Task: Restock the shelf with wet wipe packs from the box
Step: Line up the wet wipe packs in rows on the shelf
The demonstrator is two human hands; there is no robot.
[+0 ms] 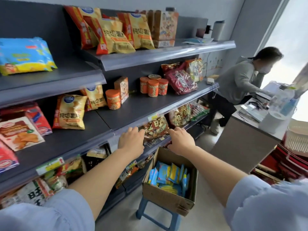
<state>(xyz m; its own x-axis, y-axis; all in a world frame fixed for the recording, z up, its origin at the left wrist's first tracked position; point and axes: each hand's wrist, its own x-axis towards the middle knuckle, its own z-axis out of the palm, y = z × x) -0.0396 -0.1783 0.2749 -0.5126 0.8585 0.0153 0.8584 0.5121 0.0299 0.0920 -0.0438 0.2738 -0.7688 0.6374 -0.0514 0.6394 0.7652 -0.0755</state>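
Restocking seems barely begun, going by how things lie. The cardboard box [166, 200] sits on a blue stool [158, 217] on the floor just beside the shelving, open at the top and still crowded with blue and yellow wet wipe packs [168, 175] standing on edge. Only one pack in the same colours [25, 55] is on display, lying flat and alone on the upper left shelf [66, 75], which has plenty of bare board around it; I take that to be the spot being filled. Neither hand is carrying a wipe pack at this moment. Both reach forward over the box to a lower shelf, where the left hand [131, 140] and the right hand [180, 140] flank a red and gold snack bag [155, 129]. The left fingers [138, 130] are bent and touch the bag's left edge, and the right fingers [175, 130] are bent against its right edge, but the tips are hidden, so I cannot tell whether either hand actually grips the bag or only nudges it. This looks like tidying or clearing room, not placing stock. Nearly the whole box remains to be moved up.
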